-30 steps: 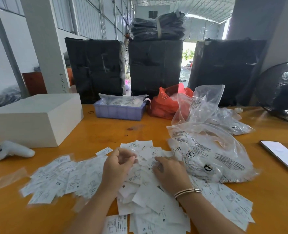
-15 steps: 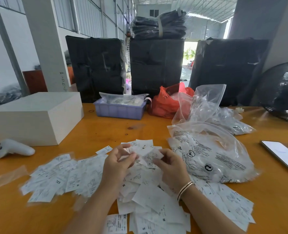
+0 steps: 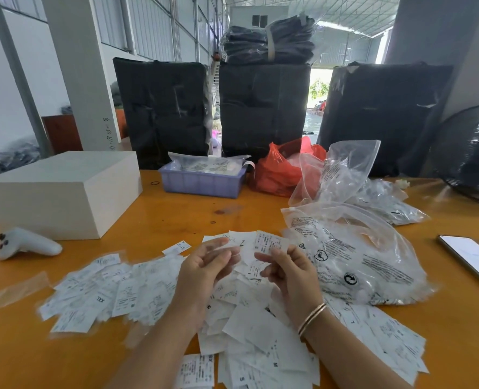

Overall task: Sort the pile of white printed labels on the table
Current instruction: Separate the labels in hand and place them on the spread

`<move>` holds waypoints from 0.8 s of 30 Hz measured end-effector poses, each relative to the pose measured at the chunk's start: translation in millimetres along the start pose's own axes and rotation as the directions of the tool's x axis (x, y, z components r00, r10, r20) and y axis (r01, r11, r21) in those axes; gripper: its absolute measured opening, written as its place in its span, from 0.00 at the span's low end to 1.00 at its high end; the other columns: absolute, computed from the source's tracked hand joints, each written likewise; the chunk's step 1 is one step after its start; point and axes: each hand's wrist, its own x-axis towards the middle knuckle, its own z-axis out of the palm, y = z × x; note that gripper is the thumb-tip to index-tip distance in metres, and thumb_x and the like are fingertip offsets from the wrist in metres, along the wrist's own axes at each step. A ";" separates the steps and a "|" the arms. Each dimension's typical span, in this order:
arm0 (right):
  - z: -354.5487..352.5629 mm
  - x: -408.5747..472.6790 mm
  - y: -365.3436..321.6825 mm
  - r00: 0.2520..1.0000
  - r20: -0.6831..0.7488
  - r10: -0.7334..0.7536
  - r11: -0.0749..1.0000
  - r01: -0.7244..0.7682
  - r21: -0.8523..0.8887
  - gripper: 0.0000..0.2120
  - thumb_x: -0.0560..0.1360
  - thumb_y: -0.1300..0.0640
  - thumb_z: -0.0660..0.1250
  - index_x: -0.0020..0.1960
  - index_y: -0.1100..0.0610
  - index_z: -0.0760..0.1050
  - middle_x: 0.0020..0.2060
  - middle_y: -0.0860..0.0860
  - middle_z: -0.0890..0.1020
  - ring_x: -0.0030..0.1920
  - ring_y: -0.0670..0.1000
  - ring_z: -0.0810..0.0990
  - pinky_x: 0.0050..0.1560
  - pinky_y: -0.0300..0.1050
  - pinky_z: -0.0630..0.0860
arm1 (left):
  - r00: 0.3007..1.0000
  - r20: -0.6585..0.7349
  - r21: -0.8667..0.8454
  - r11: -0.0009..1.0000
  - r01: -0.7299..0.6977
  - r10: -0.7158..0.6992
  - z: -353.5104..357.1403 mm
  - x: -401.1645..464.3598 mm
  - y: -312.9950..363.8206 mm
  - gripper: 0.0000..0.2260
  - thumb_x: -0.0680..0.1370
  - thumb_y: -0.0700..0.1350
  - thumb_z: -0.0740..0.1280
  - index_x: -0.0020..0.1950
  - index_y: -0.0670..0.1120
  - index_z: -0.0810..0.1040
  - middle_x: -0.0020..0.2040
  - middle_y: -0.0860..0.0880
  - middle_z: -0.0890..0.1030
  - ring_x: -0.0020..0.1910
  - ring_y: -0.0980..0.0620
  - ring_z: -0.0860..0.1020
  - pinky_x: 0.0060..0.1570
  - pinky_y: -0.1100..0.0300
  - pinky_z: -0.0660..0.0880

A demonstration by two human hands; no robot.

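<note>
A loose pile of white printed labels covers the near middle of the orange table, with a flatter spread of labels to its left. My left hand is raised above the pile, thumb and fingers pinching a white label. My right hand, with a bangle on the wrist, is raised beside it and pinches another label. The two held labels fan out between the hands and overlap. Size letters such as M, S and L show on some labels.
Clear printed plastic bags lie right of the pile. A phone lies at the right edge, a white controller and white box at left. A purple tray, red bag, black bales and a fan stand behind.
Both hands have lifted off the pile, carrying labels up and slightly away from me; a second ago they were pressed down among the labels.
</note>
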 end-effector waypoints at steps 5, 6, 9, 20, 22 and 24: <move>6.5 -4.6 7.4 0.999 0.023 -0.048 0.990 0.050 -0.132 0.07 0.74 0.57 0.67 0.40 0.60 0.74 0.36 0.57 0.83 0.27 0.47 0.74 0.29 0.38 0.67 | 0.999 -0.027 -0.017 0.999 0.028 -0.029 1.0 0.4 -0.5 0.08 0.78 0.39 0.66 0.56 0.46 0.79 0.46 0.47 0.86 0.48 0.52 0.84 0.40 0.67 0.78; 7.9 -5.7 8.7 0.998 0.021 -0.057 0.988 0.059 -0.143 0.07 0.72 0.56 0.68 0.39 0.59 0.75 0.34 0.55 0.82 0.27 0.47 0.72 0.29 0.38 0.67 | 0.999 -0.033 -0.030 0.999 0.038 -0.039 1.0 0.6 -0.3 0.08 0.78 0.39 0.66 0.56 0.45 0.79 0.46 0.47 0.86 0.47 0.53 0.84 0.40 0.67 0.78; 9.7 -7.1 9.7 0.995 -0.017 -0.096 0.981 0.091 -0.174 0.08 0.74 0.57 0.68 0.36 0.55 0.78 0.30 0.51 0.79 0.27 0.45 0.70 0.29 0.36 0.66 | 0.998 -0.043 -0.067 0.996 0.051 -0.054 0.8 0.7 1.0 0.08 0.77 0.39 0.66 0.56 0.45 0.79 0.46 0.46 0.86 0.47 0.52 0.84 0.39 0.67 0.78; 9.6 -7.6 9.4 0.974 -0.030 -0.225 0.959 0.216 -0.184 0.12 0.75 0.61 0.67 0.33 0.56 0.78 0.26 0.50 0.74 0.25 0.45 0.69 0.28 0.33 0.68 | 0.999 -0.015 -0.020 0.998 0.051 -0.052 3.7 -1.0 0.4 0.08 0.78 0.41 0.66 0.56 0.47 0.78 0.46 0.47 0.86 0.48 0.52 0.84 0.39 0.68 0.78; 11.4 -8.4 10.7 0.963 -0.009 -0.269 0.938 0.260 -0.227 0.12 0.76 0.61 0.66 0.34 0.57 0.77 0.25 0.49 0.73 0.25 0.45 0.69 0.27 0.33 0.67 | 0.998 -0.014 -0.036 0.998 0.054 -0.055 2.8 -0.9 0.4 0.08 0.77 0.41 0.67 0.55 0.47 0.78 0.46 0.46 0.86 0.48 0.51 0.84 0.39 0.68 0.78; 11.5 -8.1 11.0 0.960 -0.016 -0.279 0.934 0.268 -0.238 0.12 0.76 0.61 0.66 0.33 0.57 0.77 0.25 0.49 0.73 0.25 0.45 0.68 0.27 0.33 0.67 | 0.998 -0.016 -0.042 0.998 0.053 -0.054 2.3 -0.9 0.5 0.08 0.77 0.41 0.67 0.55 0.47 0.79 0.46 0.46 0.86 0.48 0.51 0.84 0.38 0.68 0.78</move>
